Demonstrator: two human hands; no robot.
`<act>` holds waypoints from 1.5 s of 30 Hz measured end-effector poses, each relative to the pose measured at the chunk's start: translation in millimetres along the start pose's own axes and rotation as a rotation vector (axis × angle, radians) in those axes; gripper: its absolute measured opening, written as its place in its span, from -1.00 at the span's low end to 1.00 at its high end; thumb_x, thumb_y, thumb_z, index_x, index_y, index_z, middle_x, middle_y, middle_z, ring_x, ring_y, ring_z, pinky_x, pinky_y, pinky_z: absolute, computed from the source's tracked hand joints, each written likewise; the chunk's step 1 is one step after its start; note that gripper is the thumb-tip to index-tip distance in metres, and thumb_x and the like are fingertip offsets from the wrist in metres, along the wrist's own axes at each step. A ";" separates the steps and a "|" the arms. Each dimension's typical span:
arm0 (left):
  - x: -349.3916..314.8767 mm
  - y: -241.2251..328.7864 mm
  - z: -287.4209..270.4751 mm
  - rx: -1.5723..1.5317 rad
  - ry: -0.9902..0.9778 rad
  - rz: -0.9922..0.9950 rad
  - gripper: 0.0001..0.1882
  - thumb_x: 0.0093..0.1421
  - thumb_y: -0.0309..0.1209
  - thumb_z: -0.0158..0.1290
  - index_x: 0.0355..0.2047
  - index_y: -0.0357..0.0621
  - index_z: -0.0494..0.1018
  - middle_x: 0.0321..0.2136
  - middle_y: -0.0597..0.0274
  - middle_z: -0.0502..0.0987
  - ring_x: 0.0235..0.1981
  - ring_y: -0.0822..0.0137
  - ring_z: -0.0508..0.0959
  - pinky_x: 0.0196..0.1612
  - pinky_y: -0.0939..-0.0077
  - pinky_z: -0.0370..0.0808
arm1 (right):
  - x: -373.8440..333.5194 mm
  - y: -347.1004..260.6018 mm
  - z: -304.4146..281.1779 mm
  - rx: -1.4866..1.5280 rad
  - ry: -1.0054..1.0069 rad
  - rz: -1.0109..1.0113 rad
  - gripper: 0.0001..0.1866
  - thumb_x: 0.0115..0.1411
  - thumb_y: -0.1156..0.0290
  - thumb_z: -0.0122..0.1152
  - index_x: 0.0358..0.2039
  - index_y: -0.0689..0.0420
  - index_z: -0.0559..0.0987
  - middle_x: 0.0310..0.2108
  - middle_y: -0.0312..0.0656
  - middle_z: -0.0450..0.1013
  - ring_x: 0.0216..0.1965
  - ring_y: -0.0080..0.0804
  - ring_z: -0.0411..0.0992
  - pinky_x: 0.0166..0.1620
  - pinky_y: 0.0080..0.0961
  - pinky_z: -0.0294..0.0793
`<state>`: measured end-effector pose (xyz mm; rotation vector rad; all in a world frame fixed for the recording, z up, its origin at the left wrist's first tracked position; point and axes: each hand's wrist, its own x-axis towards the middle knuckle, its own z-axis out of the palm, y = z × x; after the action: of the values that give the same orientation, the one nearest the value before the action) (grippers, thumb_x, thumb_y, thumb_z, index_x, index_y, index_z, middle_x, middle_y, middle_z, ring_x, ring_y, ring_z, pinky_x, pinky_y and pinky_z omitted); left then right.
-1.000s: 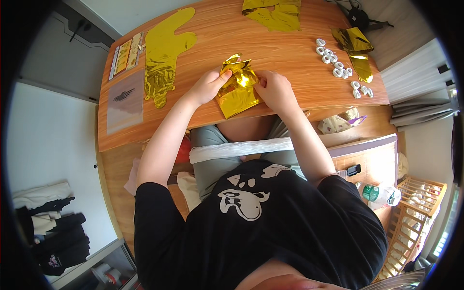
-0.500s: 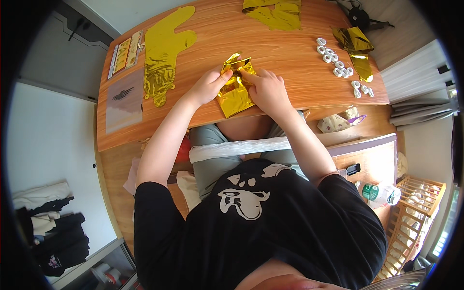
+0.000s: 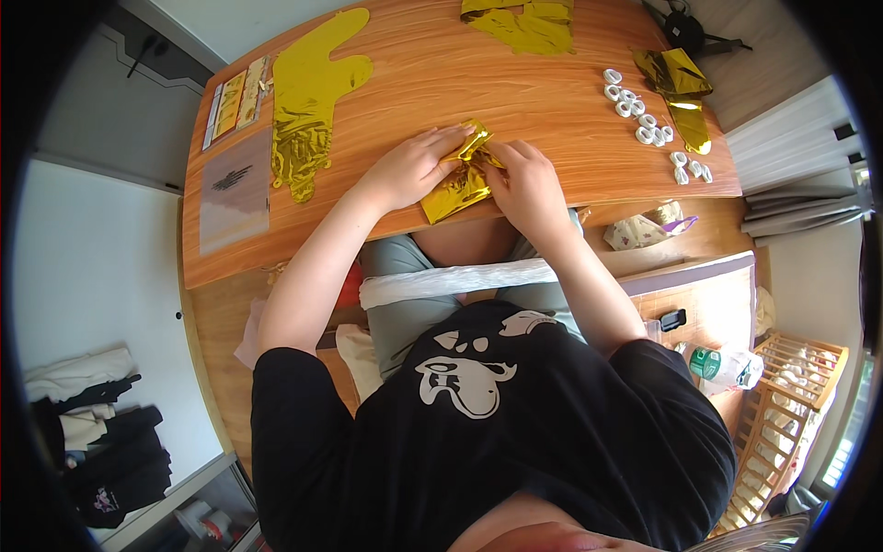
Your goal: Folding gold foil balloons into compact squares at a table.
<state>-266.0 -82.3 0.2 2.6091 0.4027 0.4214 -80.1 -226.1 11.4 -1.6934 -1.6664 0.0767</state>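
Near the front edge of the table, both hands work on a folded, shiny gold foil balloon [image 3: 457, 195]. My left hand [image 3: 409, 167] lies along its left side, fingers stretched over the far end and thumb near the middle, gripping the foil. On the right side, my right hand [image 3: 528, 187] has its fingers curled on the foil's edge; the fingertips are partly hidden. The foil is creased in the middle, its near corner lying flat by the table edge.
A flat gold foil balloon [image 3: 308, 101] lies to the left, beside a grey translucent sheet [image 3: 236, 216] and a printed pack [image 3: 236, 106]. More gold foil pieces [image 3: 529, 28] [image 3: 676, 78] lie at the far side and far right. Several small white ribbon rolls [image 3: 637, 109] sit at the right.
The foil's raised far end has been folded over and pressed flatter. My left hand has moved forward onto it with fingers extended; my right fingers have shifted to its right edge.
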 end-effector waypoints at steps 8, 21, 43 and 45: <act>1.0 1.9 -0.5 0.029 0.005 -0.006 -0.45 0.47 -0.24 -0.06 0.41 -0.12 0.24 0.35 -0.02 0.34 0.39 0.04 0.30 0.47 0.16 0.21 | -21.6 4.1 -8.2 0.107 0.050 0.137 -0.63 0.20 0.55 0.31 0.05 0.17 0.59 -0.23 -0.04 0.63 -0.20 -0.16 0.63 -0.13 -0.32 0.62; 0.1 -2.6 1.0 0.104 -0.028 0.145 -0.35 0.34 -0.28 0.13 0.41 -0.12 0.26 0.40 0.05 0.29 0.44 0.04 0.24 0.50 0.13 0.13 | -27.8 7.9 -7.9 -0.061 0.062 -0.100 -0.78 0.22 0.52 0.28 -0.10 0.10 0.65 -0.36 -0.11 0.61 -0.30 -0.15 0.56 -0.07 -0.23 0.50; -0.3 -0.4 2.0 0.167 -0.058 0.129 -0.25 0.32 -0.08 0.17 0.42 -0.10 0.25 0.42 0.06 0.26 0.45 0.06 0.22 0.51 0.11 0.12 | -48.9 -0.6 -19.5 -0.101 -0.053 -0.086 -0.68 0.23 0.60 0.18 0.01 0.18 0.57 -0.13 -0.04 0.61 -0.01 -0.06 0.54 0.10 -0.15 0.53; 0.6 -0.4 2.6 0.172 -0.045 0.137 -0.25 0.32 -0.09 0.18 0.42 -0.11 0.25 0.42 0.05 0.27 0.45 0.06 0.23 0.51 0.11 0.11 | -54.2 4.6 -19.3 -0.157 -0.078 -0.194 -0.59 0.26 0.56 0.20 0.13 0.21 0.52 0.05 -0.02 0.56 0.11 -0.06 0.50 0.26 -0.04 0.43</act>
<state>-264.6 -82.7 -2.1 2.8193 0.2565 0.3875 -74.4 -282.2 -1.3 -1.6507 -1.9300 -0.0840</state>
